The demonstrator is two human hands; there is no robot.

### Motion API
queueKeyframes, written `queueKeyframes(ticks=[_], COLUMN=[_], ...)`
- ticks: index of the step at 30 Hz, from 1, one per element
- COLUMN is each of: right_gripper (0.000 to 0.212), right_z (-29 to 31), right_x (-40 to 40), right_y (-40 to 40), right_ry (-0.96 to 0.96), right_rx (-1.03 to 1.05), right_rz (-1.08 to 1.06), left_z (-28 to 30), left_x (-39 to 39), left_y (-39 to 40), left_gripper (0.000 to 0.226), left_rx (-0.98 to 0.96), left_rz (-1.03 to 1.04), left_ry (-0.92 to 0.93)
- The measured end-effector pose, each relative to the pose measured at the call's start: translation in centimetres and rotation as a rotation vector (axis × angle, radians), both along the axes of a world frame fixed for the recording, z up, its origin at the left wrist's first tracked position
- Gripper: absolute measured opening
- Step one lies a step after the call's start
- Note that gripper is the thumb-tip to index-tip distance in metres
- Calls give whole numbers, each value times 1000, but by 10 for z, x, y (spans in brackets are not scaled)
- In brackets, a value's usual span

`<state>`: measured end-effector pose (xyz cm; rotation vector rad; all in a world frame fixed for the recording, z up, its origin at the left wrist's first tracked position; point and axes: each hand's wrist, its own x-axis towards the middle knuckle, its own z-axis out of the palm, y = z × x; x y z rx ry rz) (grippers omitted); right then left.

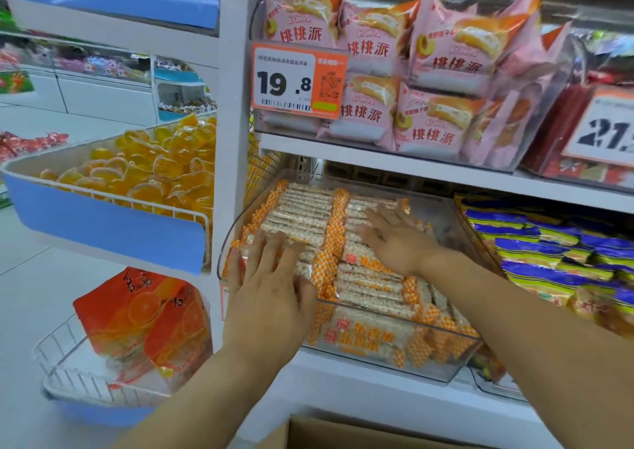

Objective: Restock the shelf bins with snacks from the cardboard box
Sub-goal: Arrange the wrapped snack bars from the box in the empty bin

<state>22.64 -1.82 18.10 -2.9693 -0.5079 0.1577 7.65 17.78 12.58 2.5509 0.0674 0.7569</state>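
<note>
A: What takes up most of the view?

B: The white shelf (394, 164), running from twelve o'clock down toward four. Its upper level holds pink cake packets (429, 71) behind an orange price tag (296, 79). Below that sits the clear bin (446, 356) at centre, filled with orange-checked snack bars (370, 290) lying in rows.

A: And beside it?

B: At three o'clock, blue and yellow packets (549, 253). At nine o'clock, a blue-fronted basket of orange jelly cups (154, 174); at seven, a wire basket with an orange bag (137, 315).

A: Where are the hands?

B: Both lie flat on top of the bars inside the bin. The left hand (267, 287) is at the bin's near left corner, fingers (260, 249) straight and spread, pointing to twelve o'clock. The right hand (398, 239) is further in, toward one o'clock, fingers (374, 218) also stretched out and slightly apart, palm down. Neither curls round a bar.

A: Anything hard to see?

B: The cardboard box (343, 433) is cut off at six o'clock; only its top edge shows. The second price tag (607, 129) at three o'clock runs out of frame. The right hand is motion-blurred.
</note>
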Motion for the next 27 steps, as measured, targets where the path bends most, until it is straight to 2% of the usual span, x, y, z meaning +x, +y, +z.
queueKeyframes(ticks=[2, 4, 6, 7, 10, 13, 15, 20, 23, 27], right_gripper=[70, 85, 99, 98, 78, 61, 59, 73, 49, 31], right_z=[3, 14, 23, 26, 15, -2, -5, 13, 19, 7], right_x=[1, -1, -8, -12, -15, -13, -13, -37, -65, -99], right_y=[2, -3, -14, -20, -34, -32, -30, -26, -11, 19], right_ry=[30, 58, 47, 25, -97, -213, -250, -279, -361, -232], right_rx=[8, 64, 139, 126, 33, 134, 121, -26, 174, 428], right_rz=[13, 44, 137, 200, 309, 294, 280, 233, 366, 420], left_z=[0, 3, 6, 9, 16, 17, 17, 20, 20, 22], left_x=[2, 2, 1, 1, 2, 3, 2, 0, -1, 0], left_y=[-3, -4, -2, 1, 10, 14, 13, 13, 12, 9], left_gripper=[57, 57, 52, 49, 42, 34, 30, 29, 30, 32], left_rx=[-15, -43, -66, -75, -144, -195, -198, -195, -195, -216], left_rz=[14, 3, -27, -45, -75, -64, -61, -68, -61, -12], left_ry=[0, 5, 16, 25, 38, 16, 1, -42, -61, -64])
